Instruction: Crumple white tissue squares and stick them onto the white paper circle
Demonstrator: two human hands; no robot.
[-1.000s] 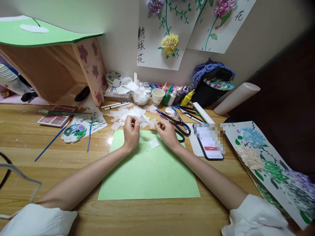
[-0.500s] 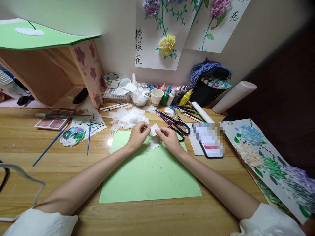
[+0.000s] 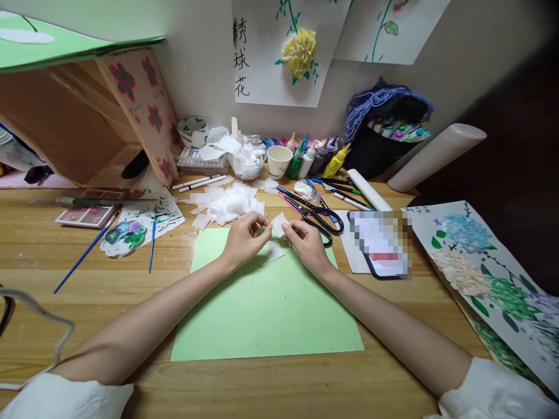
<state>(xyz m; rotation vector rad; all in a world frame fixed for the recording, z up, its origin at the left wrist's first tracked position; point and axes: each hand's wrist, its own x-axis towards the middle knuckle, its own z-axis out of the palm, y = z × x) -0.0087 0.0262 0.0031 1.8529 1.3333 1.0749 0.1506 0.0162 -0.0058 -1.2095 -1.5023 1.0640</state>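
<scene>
Over the top part of a green sheet (image 3: pixel 271 308), my right hand (image 3: pixel 306 244) pinches a small white paper square (image 3: pixel 280 224) between thumb and fingers. My left hand (image 3: pixel 247 237) is closed at the square's left side, its thumb and fingertips together; what they hold, if anything, is too small to make out. A second white square (image 3: pixel 274 251) lies on the green sheet just below the fingertips. Behind my left hand is a loose pile of white paper squares (image 3: pixel 231 202) on the wooden table.
Black-handled scissors (image 3: pixel 321 220) and a phone (image 3: pixel 379 244) are to the right. Paint bottles (image 3: pixel 308 162) and a paper cup (image 3: pixel 278 162) stand at the back. Brushes (image 3: pixel 85 256) and a paint palette (image 3: pixel 124 235) lie left, a flower picture (image 3: pixel 480 267) far right.
The view has shifted and tilted slightly downward. Both hands stay around the raised square, with my left fingertips a little nearer the second square.
</scene>
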